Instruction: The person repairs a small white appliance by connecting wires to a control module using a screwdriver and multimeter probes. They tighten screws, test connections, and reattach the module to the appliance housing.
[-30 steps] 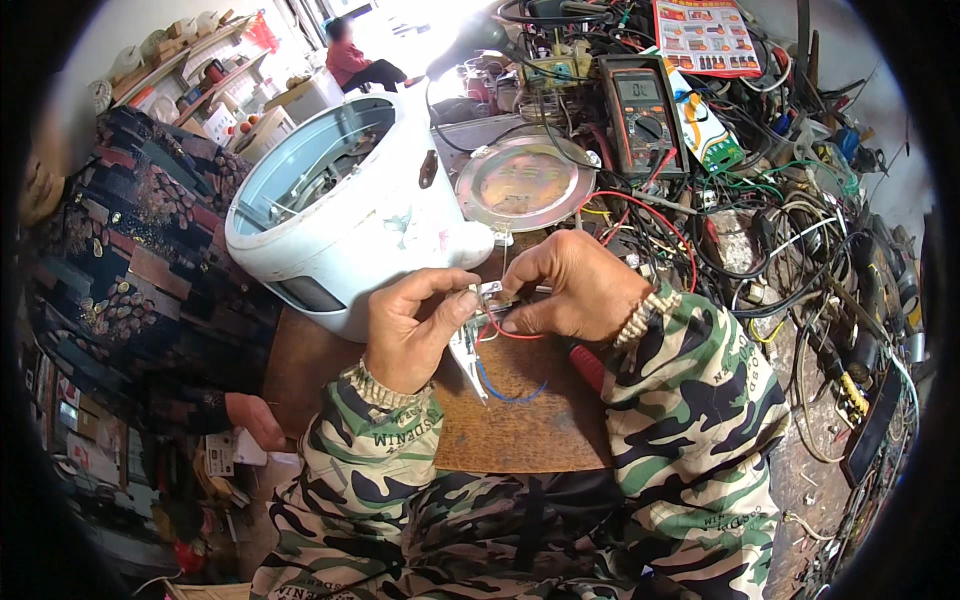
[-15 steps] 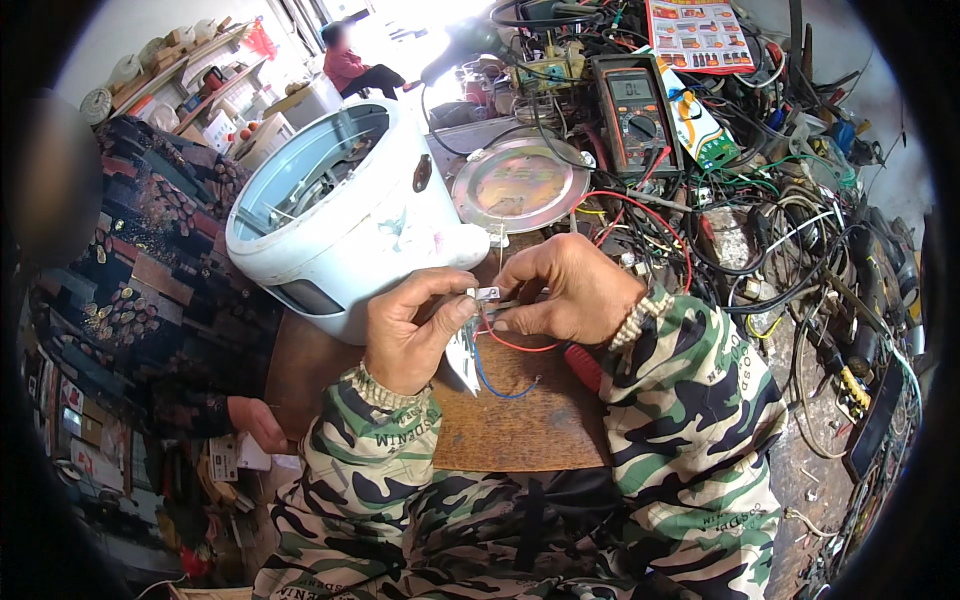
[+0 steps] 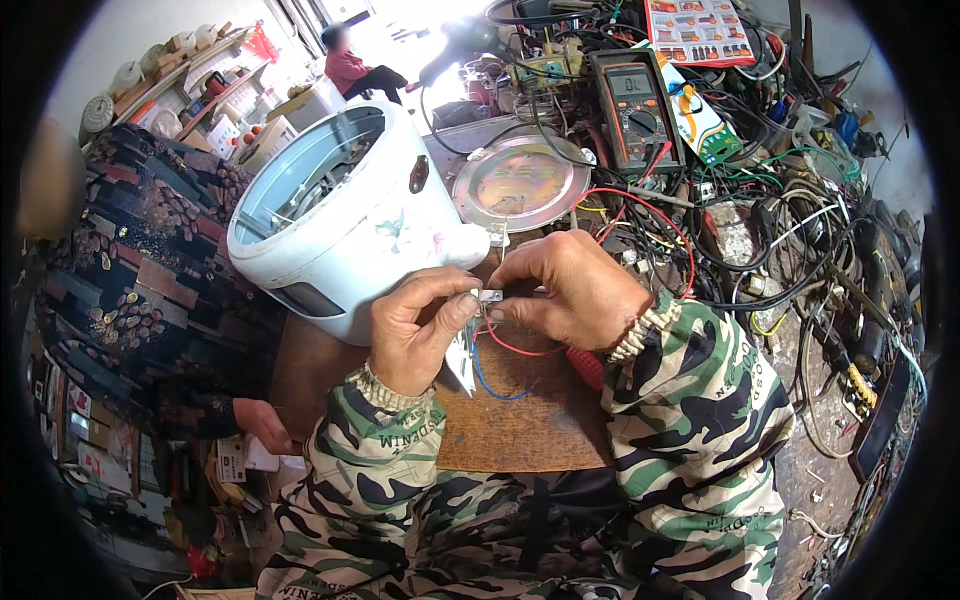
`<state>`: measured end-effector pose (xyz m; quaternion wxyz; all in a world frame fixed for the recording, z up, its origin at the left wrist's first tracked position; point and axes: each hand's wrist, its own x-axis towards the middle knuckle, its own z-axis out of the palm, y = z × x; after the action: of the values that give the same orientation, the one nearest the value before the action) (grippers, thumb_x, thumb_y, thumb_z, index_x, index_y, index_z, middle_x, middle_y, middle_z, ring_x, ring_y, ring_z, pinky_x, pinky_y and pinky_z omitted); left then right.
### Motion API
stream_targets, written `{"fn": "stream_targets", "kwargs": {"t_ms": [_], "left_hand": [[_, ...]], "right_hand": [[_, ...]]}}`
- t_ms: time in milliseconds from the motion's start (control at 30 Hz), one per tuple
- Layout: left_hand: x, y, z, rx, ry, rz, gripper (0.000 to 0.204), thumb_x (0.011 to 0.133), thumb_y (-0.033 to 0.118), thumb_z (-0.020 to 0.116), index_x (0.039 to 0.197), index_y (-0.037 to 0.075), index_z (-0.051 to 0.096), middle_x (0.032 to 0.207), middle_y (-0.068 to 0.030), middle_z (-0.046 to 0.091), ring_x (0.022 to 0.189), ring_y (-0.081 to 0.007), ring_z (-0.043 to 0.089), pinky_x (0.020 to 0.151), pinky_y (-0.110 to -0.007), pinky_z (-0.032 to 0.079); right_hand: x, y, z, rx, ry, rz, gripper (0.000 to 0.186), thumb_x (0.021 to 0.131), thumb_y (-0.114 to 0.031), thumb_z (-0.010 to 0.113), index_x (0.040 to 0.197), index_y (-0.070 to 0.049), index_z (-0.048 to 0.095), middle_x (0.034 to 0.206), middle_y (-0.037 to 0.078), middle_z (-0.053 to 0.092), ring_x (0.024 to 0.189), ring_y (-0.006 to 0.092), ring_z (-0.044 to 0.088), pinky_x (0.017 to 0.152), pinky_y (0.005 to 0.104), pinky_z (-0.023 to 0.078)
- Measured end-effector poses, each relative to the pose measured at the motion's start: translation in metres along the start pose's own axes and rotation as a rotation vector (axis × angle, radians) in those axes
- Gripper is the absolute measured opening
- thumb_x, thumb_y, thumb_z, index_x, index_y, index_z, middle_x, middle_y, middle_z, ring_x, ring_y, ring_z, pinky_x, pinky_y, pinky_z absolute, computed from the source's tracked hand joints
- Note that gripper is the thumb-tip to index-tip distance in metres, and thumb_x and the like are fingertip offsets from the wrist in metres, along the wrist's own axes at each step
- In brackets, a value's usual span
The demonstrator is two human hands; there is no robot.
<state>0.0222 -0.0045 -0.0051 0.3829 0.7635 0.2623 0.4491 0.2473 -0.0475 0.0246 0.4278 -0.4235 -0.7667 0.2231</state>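
Part (image 3: pixel 490 296), small, pale: centre of frame, its left end pinched between thumb and forefinger of your left hand (image 3: pixel 415 330). Your right hand (image 3: pixel 575 290): fingers curled at its other end, grip indeterminable. Red wire (image 3: pixel 520 351), blue wire (image 3: pixel 500 396): curved below. Pale-blue housing (image 3: pixel 345 250): stood upper left.

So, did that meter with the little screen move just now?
No. The digital multimeter lies in the same place as before, just right of the round metal plate; the whole view only shifted a little.
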Motion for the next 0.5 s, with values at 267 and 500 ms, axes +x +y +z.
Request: {"fn": "stream_targets", "kwargs": {"t_ms": [267, 500], "left_hand": [[-0.0039, -0.0011, -0.0011, -0.248, -0.079, -0.086, 0.028, 0.088, -0.001, 0.076, 0.114, -0.007, 0.068, 0.121, -0.0159, 0.065, 0.114, -0.0198, 0.062, 0.100, -0.032, 0.050], [-0.0052, -0.0056, -0.0011, -0.175, -0.097, -0.004, 0.026, 0.087, -0.002, 0.077, 0.111, -0.005, 0.069, 0.119, -0.0151, 0.065, 0.114, -0.0195, 0.062, 0.100, -0.032, 0.049]], "right_hand": [[-0.0011, -0.0023, -0.0061, -0.106, -0.133, -0.008, 0.023, 0.082, -0.007, 0.076, 0.103, 0.004, 0.073, 0.090, 0.020, 0.073, 0.088, 0.0356, 0.073, 0.078, 0.0390, 0.056], [-0.0003, -0.0069, -0.0076, -0.043, -0.165, 0.049, 0.022, 0.083, -0.008, 0.077, 0.101, 0.003, 0.073, 0.090, 0.019, 0.073, 0.087, 0.0326, 0.073, 0.077, 0.0379, 0.056]]}}
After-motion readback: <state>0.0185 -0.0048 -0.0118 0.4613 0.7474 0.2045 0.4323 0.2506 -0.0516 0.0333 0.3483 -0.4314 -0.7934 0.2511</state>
